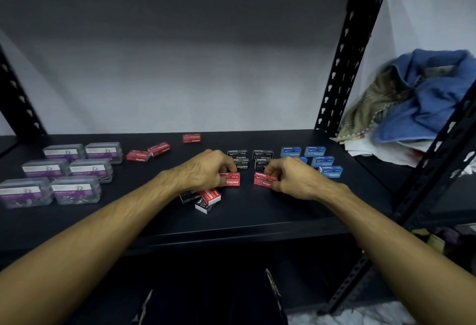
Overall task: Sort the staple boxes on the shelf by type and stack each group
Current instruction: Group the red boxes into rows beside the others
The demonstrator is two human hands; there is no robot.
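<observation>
On the dark shelf (283, 211) my left hand (206, 170) grips a red staple box (232, 180) at the middle. My right hand (291, 176) grips another red staple box (264, 179) just to its right. Both boxes rest on the shelf. Black staple boxes (238, 154) stand grouped behind my hands, and blue staple boxes (315, 152) sit to the right of them. Three more red boxes (139, 156) lie further back on the left. Below my left hand a red box (211, 196) lies on black boxes (189, 196).
Several clear plastic boxes with purple labels (77, 190) fill the left of the shelf. Black perforated uprights (342, 67) frame the shelf. A heap of blue and tan cloth (417, 100) lies at the far right, beyond the upright.
</observation>
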